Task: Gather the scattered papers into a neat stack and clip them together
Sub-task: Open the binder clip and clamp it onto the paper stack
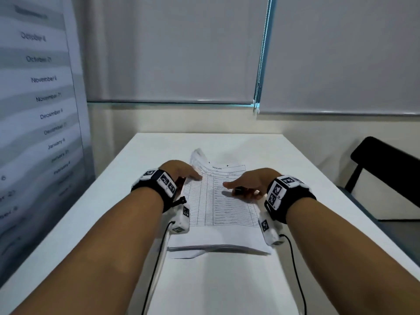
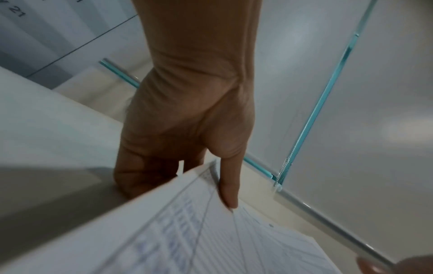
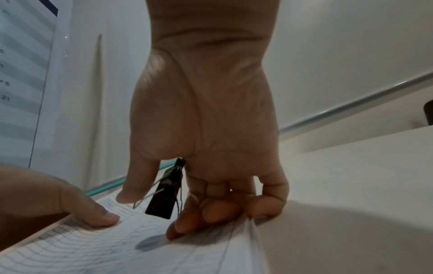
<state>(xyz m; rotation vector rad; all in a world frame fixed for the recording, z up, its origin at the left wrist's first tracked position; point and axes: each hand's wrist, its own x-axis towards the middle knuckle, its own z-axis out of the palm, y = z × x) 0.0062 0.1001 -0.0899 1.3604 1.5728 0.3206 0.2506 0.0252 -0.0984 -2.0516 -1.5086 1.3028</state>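
Observation:
A stack of printed form papers (image 1: pixel 218 212) lies in the middle of the white table (image 1: pixel 109 214). One sheet pokes out askew at the stack's near edge. My left hand (image 1: pixel 193 176) grips the stack's far left edge. In the left wrist view its thumb (image 2: pixel 228 187) lies on top of the papers (image 2: pixel 211 241) and its fingers curl down at the edge. My right hand (image 1: pixel 236 188) holds a black binder clip (image 1: pixel 238 190) between thumb and curled fingers. In the right wrist view the binder clip (image 3: pixel 165 194) hangs just above the top sheet (image 3: pixel 105 250), and the knuckles rest on the paper's right side.
A black chair (image 1: pixel 386 169) stands at the table's right side. A large wall calendar (image 1: pixel 41 98) hangs on the left, and lowered blinds with a bead chain (image 1: pixel 258 92) are behind the table. Thin black cables (image 1: pixel 156 258) run from both wrist cameras toward me.

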